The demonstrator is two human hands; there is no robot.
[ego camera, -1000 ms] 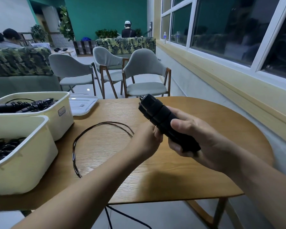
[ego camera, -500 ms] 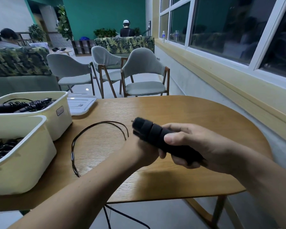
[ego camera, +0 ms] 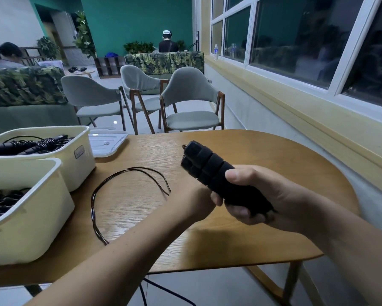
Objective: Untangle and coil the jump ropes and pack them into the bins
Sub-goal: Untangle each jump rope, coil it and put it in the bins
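Observation:
My right hand (ego camera: 274, 195) grips the two black foam handles of a jump rope (ego camera: 207, 171), held together and tilted up to the left above the wooden table (ego camera: 263, 155). My left hand (ego camera: 194, 202) is curled just left of the handles, and the thin black cord (ego camera: 101, 188) runs into it. Its fingertips are hidden behind the handles. The cord lies in a loose loop on the table and drops over the near edge. Two cream bins stand at the left: the near bin (ego camera: 31, 228) and the far bin (ego camera: 82, 164), both holding coiled black ropes.
A white lid (ego camera: 107, 142) lies flat behind the far bin. Grey chairs (ego camera: 190, 96) stand past the table's far edge. A window wall runs along the right. More cord (ego camera: 163, 290) trails on the floor under the table.
The handles dipped down to the left half a second ago and have now swung back up. My left hand stayed beside them, and the cord loop on the table barely shifted.

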